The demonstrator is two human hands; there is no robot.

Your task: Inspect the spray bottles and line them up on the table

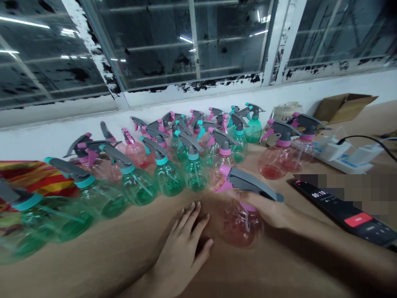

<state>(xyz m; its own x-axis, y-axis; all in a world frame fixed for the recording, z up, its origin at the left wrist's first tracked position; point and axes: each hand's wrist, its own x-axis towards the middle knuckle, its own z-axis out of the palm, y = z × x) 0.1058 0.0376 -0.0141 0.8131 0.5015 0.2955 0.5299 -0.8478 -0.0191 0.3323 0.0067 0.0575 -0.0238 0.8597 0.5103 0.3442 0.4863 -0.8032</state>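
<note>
My right hand (pixel 263 205) is wrapped round the neck of a pink spray bottle (pixel 240 229), just under its grey and pink trigger head. The bottle stands nearly upright and its clear pink body shows some liquid. Some of my right fingers are hidden behind the neck. My left hand (pixel 186 244) lies flat on the brown table (pixel 149 256), fingers spread, to the left of that bottle and holding nothing. Beyond it a green spray bottle (pixel 169 178) and another green spray bottle (pixel 196 174) stand closest to my fingertips.
Several green and pink spray bottles crowd the table's back and left. Two pink spray bottles (pixel 274 163) stand right of centre. A phone (pixel 341 211) lies at the right, near a power strip (pixel 347 161) with plugs, and a cardboard box (pixel 344 107). A red-yellow cloth (pixel 37 178) lies left.
</note>
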